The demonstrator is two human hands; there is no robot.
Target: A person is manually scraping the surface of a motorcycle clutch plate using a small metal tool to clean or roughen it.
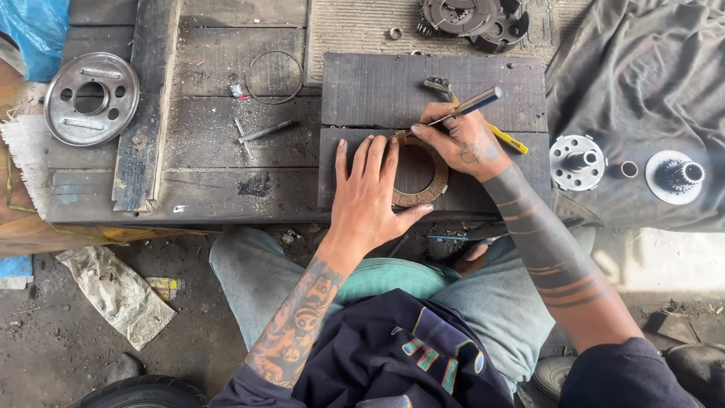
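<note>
Setting: grimy workshop floor; low wooden bench [204,162] of dark planks, person seated before it.
Work block: dark wooden slab [377,91] at centre frame, carrying the ring.
Ring: brown friction ring [434,177] lay flat on the slab, centre frame.
Left hand [370,196]: fingers spread flat over the ring's left side, pinning it against sliding; grip wide, holding nothing.
Right hand [461,140]: grip closed on a slim metal-tipped tool [477,100], pen-fashion, tip at the ring's upper edge.
Upper left: round metal plate [91,98], set aside.
Right: toothed hub parts [578,161] on grey cloth [642,68].

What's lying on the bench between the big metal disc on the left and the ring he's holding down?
In the head view, between the metal disc and the ring: an upright plank, a wire hoop and a pin.
</note>
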